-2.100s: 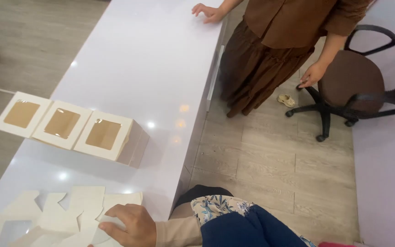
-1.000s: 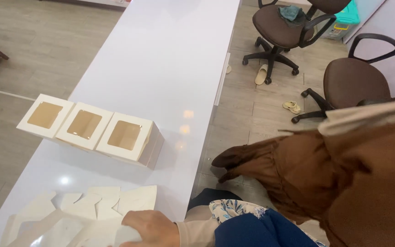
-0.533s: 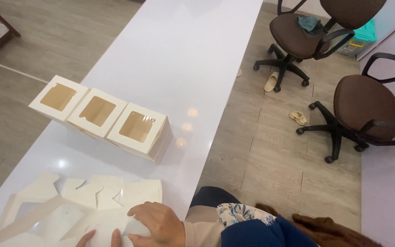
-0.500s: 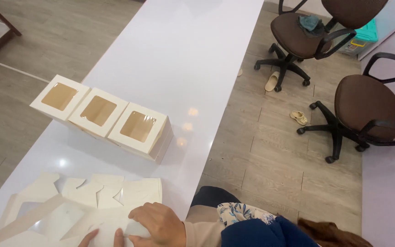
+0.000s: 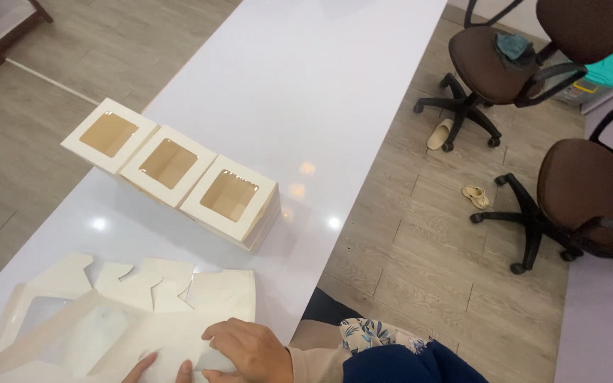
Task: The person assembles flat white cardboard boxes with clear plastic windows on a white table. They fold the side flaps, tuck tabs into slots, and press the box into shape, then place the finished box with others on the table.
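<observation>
three finished window boxes (image 5: 172, 181) sit in a touching row on the white table (image 5: 306, 92), at about eleven o'clock from your hands and well apart from them; the work in hand is the flat white box blank (image 5: 118, 319) spread at the near end of the table, its cut flaps pointing away from you toward twelve o'clock. your right hand (image 5: 250, 349) lies knuckles-up on the blank's near right part, fingers curled down and pressing the card rather than closed around it. only two or three fingertips of your left hand (image 5: 159, 369) show at the bottom edge, at nine o'clock of the right hand and resting on the same card; i cannot tell whether that hand is open or gripping. the main risk, as i judge it, is creasing off the score line: the blank looks thin and floppy, and pressing with curled fingers near one corner could bend a panel where it should stay flat, or dent the clear window film at nine o'clock. the tabletop is glossy, so the card may slide under a one-sided push. the blank's right edge also lies near the table's edge at three o'clock, and a sideways shove could tip it off toward your lap.
</observation>
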